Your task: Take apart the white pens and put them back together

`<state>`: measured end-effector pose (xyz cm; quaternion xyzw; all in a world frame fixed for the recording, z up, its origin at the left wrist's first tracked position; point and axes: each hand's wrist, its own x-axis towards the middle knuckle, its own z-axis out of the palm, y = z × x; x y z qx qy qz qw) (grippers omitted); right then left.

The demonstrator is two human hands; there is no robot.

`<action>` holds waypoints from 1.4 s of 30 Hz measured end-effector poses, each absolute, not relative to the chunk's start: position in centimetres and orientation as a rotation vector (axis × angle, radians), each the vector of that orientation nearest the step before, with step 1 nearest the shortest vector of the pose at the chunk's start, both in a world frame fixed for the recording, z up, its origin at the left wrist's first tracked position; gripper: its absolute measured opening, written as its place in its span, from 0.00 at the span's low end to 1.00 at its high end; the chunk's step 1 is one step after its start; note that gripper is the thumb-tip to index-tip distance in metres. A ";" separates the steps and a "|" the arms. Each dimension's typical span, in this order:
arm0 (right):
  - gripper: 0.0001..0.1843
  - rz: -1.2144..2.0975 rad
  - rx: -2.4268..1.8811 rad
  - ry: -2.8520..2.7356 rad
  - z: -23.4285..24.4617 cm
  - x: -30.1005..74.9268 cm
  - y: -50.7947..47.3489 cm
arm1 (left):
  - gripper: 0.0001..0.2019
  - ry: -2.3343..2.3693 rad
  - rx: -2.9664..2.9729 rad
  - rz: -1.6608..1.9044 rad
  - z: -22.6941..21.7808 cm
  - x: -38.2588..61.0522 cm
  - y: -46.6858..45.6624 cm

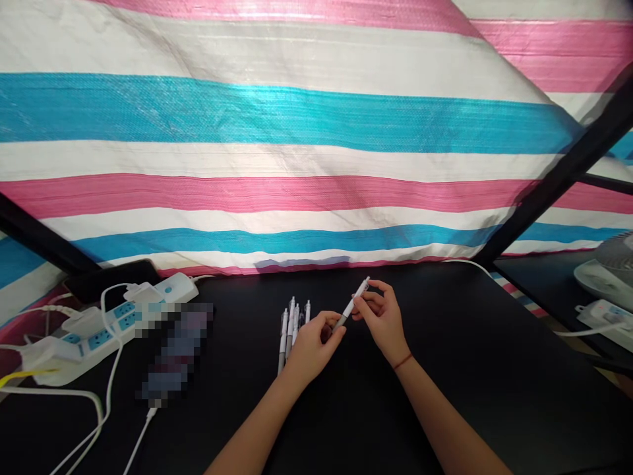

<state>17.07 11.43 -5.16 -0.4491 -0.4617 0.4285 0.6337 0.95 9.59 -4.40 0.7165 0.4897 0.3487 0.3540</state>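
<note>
A white pen [355, 300] with a grey grip is held at a slant between my two hands, its clip end up and to the right. My left hand [312, 346] pinches the lower, grey part. The fingers of my right hand [382, 315] close on the upper part near the clip. Beside my left hand, on the black table [346, 422], lie several similar white pens [290, 323] with grey grips, side by side; my left hand partly hides their lower ends.
At the left are a white power strip [171, 288] with plugs and cables, a dark object [111, 280] behind it, and a blurred-out device [178, 353] on a white cable. Striped sheeting [306, 119] hangs behind. Another power strip [610, 323] and a fan [613, 264] stand at the right.
</note>
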 end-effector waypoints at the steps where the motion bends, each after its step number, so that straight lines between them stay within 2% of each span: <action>1: 0.30 0.981 -1.022 -1.049 -5.1 17.0 11.4 | 0.09 1.269 1.851 0.901 -4.4 1.0 9.6; 4: 0.33 0.991 -1.024 -1.050 -5.0 17.1 11.4 | 0.09 1.281 1.855 0.901 -4.4 1.0 9.5; 21: 0.20 0.989 -1.035 -1.050 -4.5 17.7 11.5 | 0.06 1.227 1.973 0.810 -4.9 1.3 9.1; 29: 0.27 1.023 -1.035 -1.063 -4.7 17.2 11.5 | 0.07 1.223 1.939 0.846 -5.0 1.3 9.1; 36: 0.26 1.058 -1.064 -1.069 -4.7 17.4 11.5 | 0.11 1.165 1.948 0.755 -4.9 1.6 9.1; 42: 0.24 1.053 -1.055 -1.118 -4.6 17.4 11.4 | 0.10 1.159 2.006 0.755 -4.7 1.6 9.1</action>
